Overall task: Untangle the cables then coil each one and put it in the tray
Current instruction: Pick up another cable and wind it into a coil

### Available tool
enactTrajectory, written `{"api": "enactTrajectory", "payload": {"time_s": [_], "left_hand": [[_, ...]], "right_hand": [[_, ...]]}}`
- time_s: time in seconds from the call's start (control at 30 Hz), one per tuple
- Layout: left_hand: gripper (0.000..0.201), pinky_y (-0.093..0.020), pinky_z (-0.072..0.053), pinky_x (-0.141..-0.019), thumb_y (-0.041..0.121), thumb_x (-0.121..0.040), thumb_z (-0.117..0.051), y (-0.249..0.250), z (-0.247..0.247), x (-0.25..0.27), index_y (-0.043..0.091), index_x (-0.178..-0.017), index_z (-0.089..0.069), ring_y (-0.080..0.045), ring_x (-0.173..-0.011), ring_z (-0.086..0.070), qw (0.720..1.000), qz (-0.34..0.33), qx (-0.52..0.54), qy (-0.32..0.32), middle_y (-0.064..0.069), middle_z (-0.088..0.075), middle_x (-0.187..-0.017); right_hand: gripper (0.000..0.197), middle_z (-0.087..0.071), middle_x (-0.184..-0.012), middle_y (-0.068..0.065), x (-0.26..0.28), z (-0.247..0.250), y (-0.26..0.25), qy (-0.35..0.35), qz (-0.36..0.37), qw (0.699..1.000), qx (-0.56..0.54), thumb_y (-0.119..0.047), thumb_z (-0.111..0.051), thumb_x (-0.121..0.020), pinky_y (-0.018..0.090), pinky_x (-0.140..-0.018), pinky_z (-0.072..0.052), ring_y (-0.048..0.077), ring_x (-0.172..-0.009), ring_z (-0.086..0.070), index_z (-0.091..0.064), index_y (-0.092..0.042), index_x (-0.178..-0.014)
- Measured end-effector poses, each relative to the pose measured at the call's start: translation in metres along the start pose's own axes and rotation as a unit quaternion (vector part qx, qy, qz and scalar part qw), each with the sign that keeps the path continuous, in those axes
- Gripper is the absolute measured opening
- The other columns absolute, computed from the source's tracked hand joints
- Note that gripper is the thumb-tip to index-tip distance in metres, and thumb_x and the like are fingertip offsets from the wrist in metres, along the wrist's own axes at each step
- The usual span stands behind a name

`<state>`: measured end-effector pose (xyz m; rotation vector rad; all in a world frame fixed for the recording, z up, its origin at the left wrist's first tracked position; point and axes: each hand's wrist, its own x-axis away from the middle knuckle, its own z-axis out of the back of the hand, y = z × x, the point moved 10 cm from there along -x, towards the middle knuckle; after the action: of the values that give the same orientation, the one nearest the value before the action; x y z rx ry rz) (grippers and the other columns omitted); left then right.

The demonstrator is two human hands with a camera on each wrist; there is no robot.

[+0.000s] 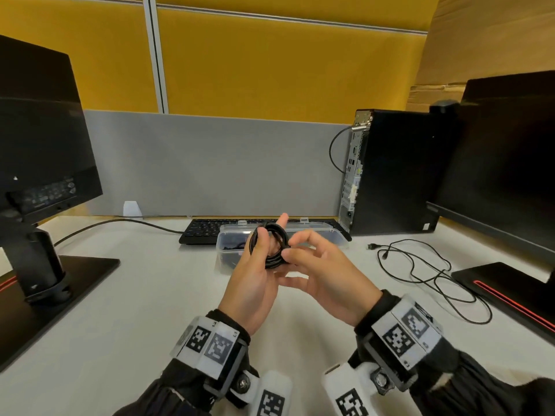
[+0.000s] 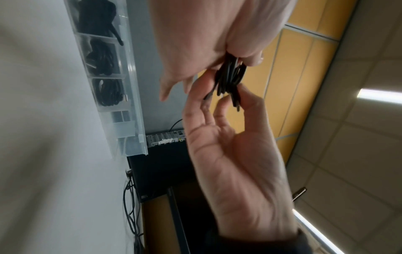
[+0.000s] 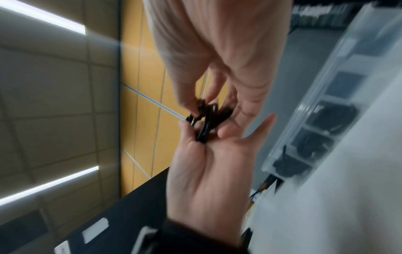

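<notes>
I note both hands [image 1: 252,280] [image 1: 327,274] pinching coiled cable [image 1: 271,246], blocking tray [image 1: 228,235]; loose cable [image 1: 432,277] on bench [image 1: 135,295] right; keyboard [image 1: 204,231] behind.

Matt black rubbery sheath on the coil [image 1: 271,246]; clear, faintly frosted plastic for the tray [image 1: 315,232]. Smooth matt white on the desk [image 1: 120,310], grey felt-like cloth on the partition [image 1: 210,163], glossy black plastic on the monitor [image 1: 42,130].

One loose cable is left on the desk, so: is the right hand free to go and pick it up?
Probably not yet: the right hand pinches the coiled cable held in the left hand. Nothing blocks the way to the loose cable.
</notes>
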<state>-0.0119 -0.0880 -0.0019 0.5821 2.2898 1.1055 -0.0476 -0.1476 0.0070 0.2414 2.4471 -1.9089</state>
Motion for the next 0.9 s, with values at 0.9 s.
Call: {"api": "enactTrajectory", "payload": {"time_s": [0.9], "left_hand": [[0.008, -0.031, -0.052, -0.086, 0.015, -0.092, -0.055, -0.019, 0.095, -0.101, 0.021, -0.093, -0.061, -0.016, -0.093, -0.063, 0.792, 0.097, -0.603, 0.015, -0.002, -0.067, -0.098]], "right_hand": [[0.025, -0.056, -0.115, 0.017, -0.13, 0.07, -0.007, 0.035, 0.001, 0.544, 0.839, -0.001, -0.048, -0.091, 0.04, -0.086, -0.048, 0.033, -0.109, -0.054, -0.059, -0.001, -0.114]]}}
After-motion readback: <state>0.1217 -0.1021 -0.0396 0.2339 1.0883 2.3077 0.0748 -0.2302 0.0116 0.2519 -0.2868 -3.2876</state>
